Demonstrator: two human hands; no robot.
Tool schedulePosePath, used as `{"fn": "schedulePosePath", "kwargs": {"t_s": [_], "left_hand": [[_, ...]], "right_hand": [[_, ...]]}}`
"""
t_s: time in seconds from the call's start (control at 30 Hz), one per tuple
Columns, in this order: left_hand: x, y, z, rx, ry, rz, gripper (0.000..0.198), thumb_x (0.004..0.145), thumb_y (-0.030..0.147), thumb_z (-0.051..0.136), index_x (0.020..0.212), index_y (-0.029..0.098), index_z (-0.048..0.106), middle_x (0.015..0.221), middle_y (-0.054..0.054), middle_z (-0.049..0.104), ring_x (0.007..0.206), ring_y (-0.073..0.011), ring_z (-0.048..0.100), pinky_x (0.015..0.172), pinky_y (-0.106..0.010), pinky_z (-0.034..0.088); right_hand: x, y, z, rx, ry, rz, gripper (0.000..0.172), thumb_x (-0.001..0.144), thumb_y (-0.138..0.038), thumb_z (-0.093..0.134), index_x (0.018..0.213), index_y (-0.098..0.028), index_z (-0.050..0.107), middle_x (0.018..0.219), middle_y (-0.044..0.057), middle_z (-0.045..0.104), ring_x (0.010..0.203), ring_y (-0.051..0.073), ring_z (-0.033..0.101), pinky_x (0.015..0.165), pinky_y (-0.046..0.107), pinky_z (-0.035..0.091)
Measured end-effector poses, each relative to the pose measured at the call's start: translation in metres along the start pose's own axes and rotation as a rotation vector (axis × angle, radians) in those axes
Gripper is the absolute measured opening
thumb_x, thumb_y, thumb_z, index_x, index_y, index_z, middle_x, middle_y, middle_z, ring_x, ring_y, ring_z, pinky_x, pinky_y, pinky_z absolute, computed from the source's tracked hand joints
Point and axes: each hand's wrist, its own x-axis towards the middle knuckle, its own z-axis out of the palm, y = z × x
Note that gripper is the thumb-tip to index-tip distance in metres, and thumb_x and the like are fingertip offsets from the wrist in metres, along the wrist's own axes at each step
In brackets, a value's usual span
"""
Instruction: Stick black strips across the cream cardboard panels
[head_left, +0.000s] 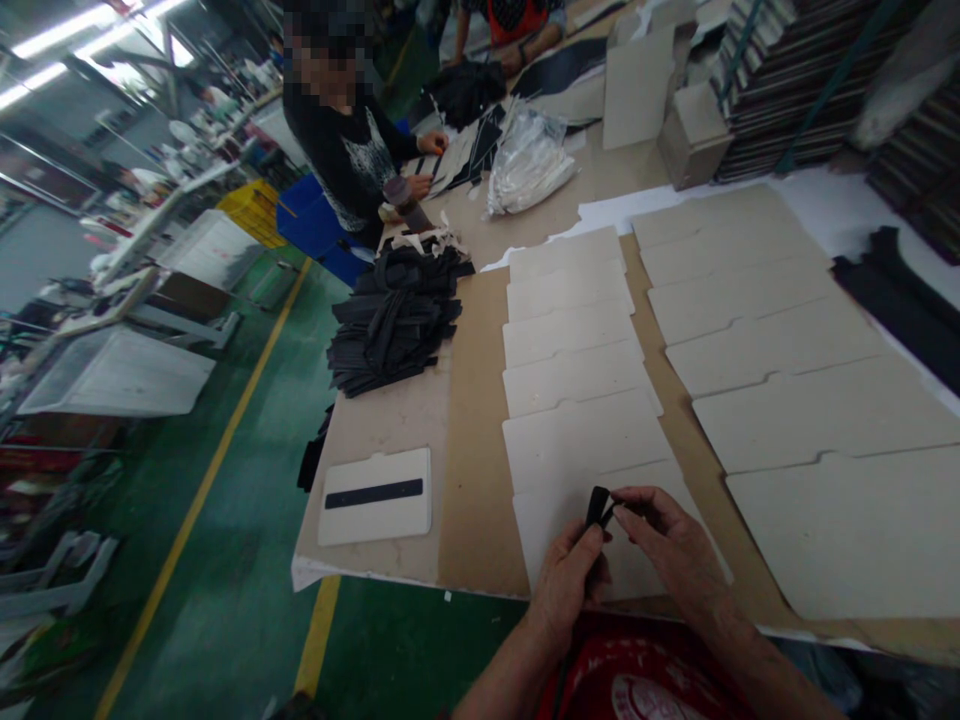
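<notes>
My left hand is closed around a small bunch of black strips, whose ends stick up past the thumb. The fingers of my right hand pinch the end of one black strip, pulled a little away from the others. Both hands are over the nearest of the overlapping beige boards, laid out in a column. To the left, a beige board lies flat with a single black strip across it.
A heap of black strips sits at the table's left edge. A second column of overlapping boards lies to the right. Further back are a clear plastic bag, a co-worker and a strapped stack of boards.
</notes>
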Motion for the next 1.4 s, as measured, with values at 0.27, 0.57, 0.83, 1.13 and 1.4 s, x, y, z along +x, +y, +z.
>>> {"fn": "schedulePosePath", "kwargs": {"t_s": [0.27,0.57,0.83,1.13,1.4], "left_hand": [[0.002,-0.002,-0.005,0.024,0.080,-0.020,0.065,0.078,0.077,0.054,0.102,0.017,0.060,0.060,0.005,0.051,0.044,-0.0079,0.036,0.043,-0.023,0.025],[-0.013,0.016,-0.017,0.371,0.034,0.118,0.026,0.071,0.035,0.073,0.085,0.015,0.065,0.071,0.003,0.053,0.067,-0.0124,0.043,0.059,-0.024,0.033],[-0.049,-0.005,-0.088,0.606,-0.172,-0.211,0.028,0.059,0.030,0.081,0.082,0.017,0.071,0.061,0.005,0.052,0.054,-0.0104,0.041,0.050,-0.023,0.027],[-0.052,-0.024,-0.116,0.445,-0.211,-0.195,0.017,0.065,0.029,0.073,0.073,0.016,0.066,0.063,0.005,0.050,0.057,-0.0096,0.038,0.054,-0.024,0.026],[-0.025,-0.026,-0.113,0.343,0.065,-0.035,0.023,0.072,0.037,0.070,0.079,0.015,0.067,0.066,0.002,0.060,0.062,-0.0136,0.052,0.063,-0.026,0.041]], "right_hand": [[-0.001,0.008,-0.003,-0.017,0.014,-0.028,0.033,0.076,-0.046,0.059,0.098,-0.021,0.065,0.094,0.006,0.072,0.082,0.021,0.064,0.078,0.037,0.053],[0.000,0.018,-0.009,0.129,-0.218,0.178,0.051,0.068,-0.045,0.073,0.109,-0.020,0.060,0.090,0.004,0.073,0.085,0.023,0.068,0.078,0.037,0.054],[-0.020,0.051,-0.053,0.052,-0.182,0.277,0.048,0.060,-0.050,0.079,0.096,-0.020,0.071,0.091,0.008,0.074,0.087,0.027,0.069,0.079,0.039,0.056],[-0.028,0.050,-0.074,-0.245,-0.309,0.177,0.030,0.067,-0.052,0.069,0.076,-0.024,0.074,0.125,0.009,0.068,0.117,0.033,0.061,0.104,0.046,0.045],[-0.002,0.037,-0.084,-0.515,-0.006,0.081,0.035,0.069,-0.061,0.060,0.077,-0.028,0.067,0.077,0.002,0.070,0.075,0.026,0.065,0.076,0.040,0.050]]}}
